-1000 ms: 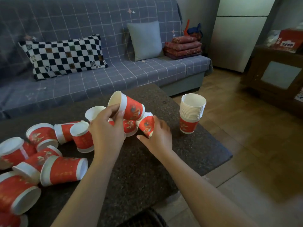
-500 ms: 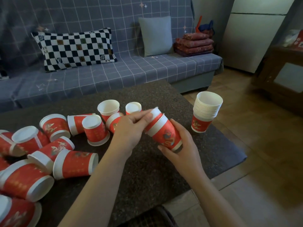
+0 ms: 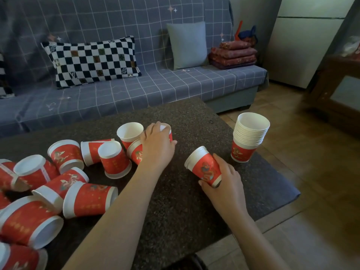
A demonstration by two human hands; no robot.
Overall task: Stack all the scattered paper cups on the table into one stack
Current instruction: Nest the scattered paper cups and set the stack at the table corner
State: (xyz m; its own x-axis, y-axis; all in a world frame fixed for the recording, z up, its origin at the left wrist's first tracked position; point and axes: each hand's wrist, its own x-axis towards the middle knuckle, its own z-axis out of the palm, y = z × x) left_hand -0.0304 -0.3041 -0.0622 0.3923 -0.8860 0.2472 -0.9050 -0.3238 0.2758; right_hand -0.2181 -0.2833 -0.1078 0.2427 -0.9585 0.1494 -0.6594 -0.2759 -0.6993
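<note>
On table's right edge, tall stack [image 3: 250, 137] built; many loose cups [image 3: 88, 199] left. Right hand [image 3: 224, 179] grips nested cups [image 3: 203, 168]; left hand [image 3: 156, 145] grasps another cup [image 3: 167, 131].

Red-and-white cups [image 3: 89, 199], black-and-white checked pillow [image 3: 91, 61], blue grid-patterned sofa [image 3: 155, 88].

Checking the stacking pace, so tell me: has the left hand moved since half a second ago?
Yes. The left hand has moved away from the nested cups and the tall stack, toward the scattered cups.

Head camera looks down, close over the table [image 3: 194, 201].
</note>
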